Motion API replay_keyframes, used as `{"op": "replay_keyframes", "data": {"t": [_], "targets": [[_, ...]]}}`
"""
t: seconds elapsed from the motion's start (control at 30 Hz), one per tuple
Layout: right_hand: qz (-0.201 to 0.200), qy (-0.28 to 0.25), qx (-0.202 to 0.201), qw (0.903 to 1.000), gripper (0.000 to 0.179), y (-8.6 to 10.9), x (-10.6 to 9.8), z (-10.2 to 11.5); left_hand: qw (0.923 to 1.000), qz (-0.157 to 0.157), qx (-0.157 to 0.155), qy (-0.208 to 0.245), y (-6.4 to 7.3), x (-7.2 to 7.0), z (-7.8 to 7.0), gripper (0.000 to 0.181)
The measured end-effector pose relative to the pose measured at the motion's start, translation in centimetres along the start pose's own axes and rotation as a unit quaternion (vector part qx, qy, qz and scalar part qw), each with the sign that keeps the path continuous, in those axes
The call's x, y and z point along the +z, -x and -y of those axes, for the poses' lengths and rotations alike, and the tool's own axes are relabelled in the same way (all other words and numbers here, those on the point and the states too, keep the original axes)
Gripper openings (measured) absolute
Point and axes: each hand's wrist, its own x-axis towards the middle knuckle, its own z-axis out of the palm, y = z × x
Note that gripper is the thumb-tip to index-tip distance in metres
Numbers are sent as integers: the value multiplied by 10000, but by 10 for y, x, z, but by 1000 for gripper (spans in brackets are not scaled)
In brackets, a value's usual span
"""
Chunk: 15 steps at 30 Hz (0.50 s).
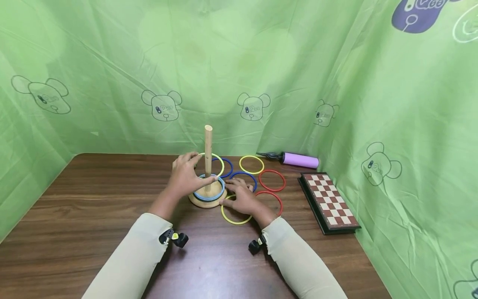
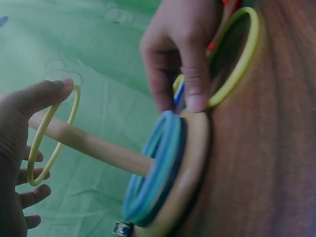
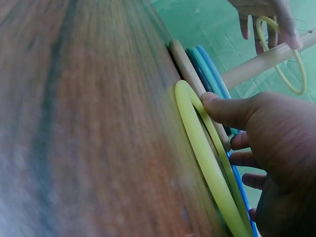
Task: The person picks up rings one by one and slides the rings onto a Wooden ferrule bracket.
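Wide pinch, left hand (image 1: 182, 175): yellow ring (image 2: 37, 136), encircling wooden post (image 1: 208, 149). Loose curl, right hand (image 1: 242, 197): wooden base (image 1: 204, 204), held by its edge, presumably for steadiness.

No word can be read with certainty. On the green curtain (image 1: 224, 50), small letter-like marks are printed inside the outlined animal heads (image 1: 165, 107); rounded shapes resembling "oo" are seen at the end of some, but the lettering is too faint to be made out. On the purple printed figure (image 1: 426, 21), white characters are cut by the head view's top edge.
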Motion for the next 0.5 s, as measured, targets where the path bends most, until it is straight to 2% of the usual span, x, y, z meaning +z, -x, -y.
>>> {"op": "replay_keyframes", "data": {"t": [0.23,0.5], "targets": [[-54,-29,0,10000,74,0,0,1,10000,4,82,27,11,19,7,104],[-83,-92,-18,9999,70,-1,1,-1,9999,26,-42,111,23,39,17,100]]}}
